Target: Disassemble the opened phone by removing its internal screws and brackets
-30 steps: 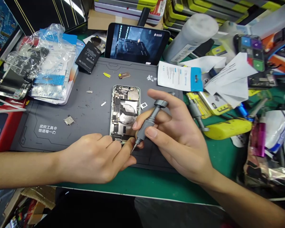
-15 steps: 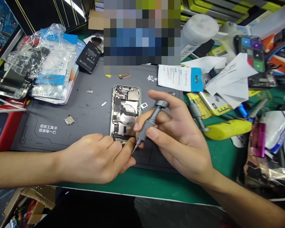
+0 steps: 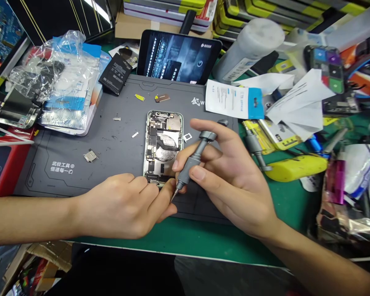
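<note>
An opened phone (image 3: 164,144) lies on the grey work mat, its inner boards, flex cable and round coil exposed. My right hand (image 3: 234,176) holds a grey precision screwdriver (image 3: 193,161), its handle tilted up to the right and its tip pointing down just off the phone's bottom edge. At that bottom edge, my left hand (image 3: 123,205) is closed with its fingers curled. Its fingertips meet close to the screwdriver tip; whatever they pinch is hidden. A SIM tray (image 3: 188,137) lies beside the phone's right side.
Small metal parts (image 3: 90,155) are scattered on the mat (image 3: 117,144). A phone battery (image 3: 116,74) and plastic-wrapped packages (image 3: 70,86) lie at the left. Behind stands a lit tablet (image 3: 179,55) beside a bottle (image 3: 249,47). Papers, tools and a yellow-handled tool (image 3: 296,167) crowd the right.
Both hands, the screwdriver and the phone stay almost where they were. The tablet area, covered by a pixelated block before, now shows.
</note>
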`<state>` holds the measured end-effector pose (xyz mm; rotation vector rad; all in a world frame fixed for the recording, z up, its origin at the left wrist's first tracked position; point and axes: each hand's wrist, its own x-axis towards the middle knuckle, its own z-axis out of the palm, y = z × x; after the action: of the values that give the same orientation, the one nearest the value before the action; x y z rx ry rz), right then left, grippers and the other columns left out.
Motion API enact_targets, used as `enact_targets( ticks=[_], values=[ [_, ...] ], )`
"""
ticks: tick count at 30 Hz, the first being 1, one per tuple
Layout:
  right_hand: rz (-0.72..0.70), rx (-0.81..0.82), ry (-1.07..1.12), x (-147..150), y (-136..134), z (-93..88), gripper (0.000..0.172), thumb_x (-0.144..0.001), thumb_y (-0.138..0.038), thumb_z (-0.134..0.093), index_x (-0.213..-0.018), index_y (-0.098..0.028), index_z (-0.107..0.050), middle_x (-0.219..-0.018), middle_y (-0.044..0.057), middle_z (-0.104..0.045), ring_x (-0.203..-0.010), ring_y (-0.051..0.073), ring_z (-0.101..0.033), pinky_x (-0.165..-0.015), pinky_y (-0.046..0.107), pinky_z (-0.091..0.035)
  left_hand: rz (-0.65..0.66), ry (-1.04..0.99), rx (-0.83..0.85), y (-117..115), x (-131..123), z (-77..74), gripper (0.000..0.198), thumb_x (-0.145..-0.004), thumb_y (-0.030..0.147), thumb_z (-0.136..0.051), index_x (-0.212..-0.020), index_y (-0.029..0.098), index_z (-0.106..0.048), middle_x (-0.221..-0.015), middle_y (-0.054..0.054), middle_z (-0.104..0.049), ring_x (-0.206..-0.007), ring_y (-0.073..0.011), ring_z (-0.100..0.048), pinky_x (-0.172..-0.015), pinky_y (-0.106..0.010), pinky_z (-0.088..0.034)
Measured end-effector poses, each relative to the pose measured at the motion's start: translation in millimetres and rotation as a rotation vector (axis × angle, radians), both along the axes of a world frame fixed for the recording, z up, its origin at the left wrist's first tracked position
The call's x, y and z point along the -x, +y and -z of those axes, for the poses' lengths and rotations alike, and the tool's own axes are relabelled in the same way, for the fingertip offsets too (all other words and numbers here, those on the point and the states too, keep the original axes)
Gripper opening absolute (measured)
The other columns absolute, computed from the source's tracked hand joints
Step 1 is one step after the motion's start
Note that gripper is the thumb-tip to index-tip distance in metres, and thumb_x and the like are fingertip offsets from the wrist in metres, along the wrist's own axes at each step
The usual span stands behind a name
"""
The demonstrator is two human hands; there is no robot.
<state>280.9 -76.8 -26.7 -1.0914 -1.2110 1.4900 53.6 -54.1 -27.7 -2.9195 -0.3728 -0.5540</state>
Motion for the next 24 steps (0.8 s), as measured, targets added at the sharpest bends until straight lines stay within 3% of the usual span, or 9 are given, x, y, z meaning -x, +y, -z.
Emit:
enact_targets(
  ticks=[11,24],
  values=[
    [0.034,-0.012,0.013,-0.8,1.6,1.7,0.048,-0.1,-0.033,-0.074,-0.142,-0.037,-0.052,-0.095,0.002,-0.07,-0.074,0.018,-0.066,-0.06,0.033,-0.064,0.003,0.007,0.007,-0.5,1.4,1.3,0.033,-0.11,0.029,-0.062,-0.123,0.0,-0.068,-0.071,0.001,-0.063,-0.057,-0.0139,-0.06,-0.047,-0.031,-0.04],
    [0.002,0.008,0.047,-0.8,1.4,0.8,0.047,-0.1,-0.03,-0.073,-0.142,-0.039,-0.054,-0.094,0.0,-0.071,-0.075,0.017,-0.066,-0.063,0.033,-0.065,-0.003,-0.002,-0.002,0.0,0.8,1.2,0.033,-0.114,0.028,-0.052,-0.121,0.002,-0.071,-0.069,0.002,-0.063,-0.057,-0.0139,-0.06,-0.047,-0.032,-0.039]
  ],
)
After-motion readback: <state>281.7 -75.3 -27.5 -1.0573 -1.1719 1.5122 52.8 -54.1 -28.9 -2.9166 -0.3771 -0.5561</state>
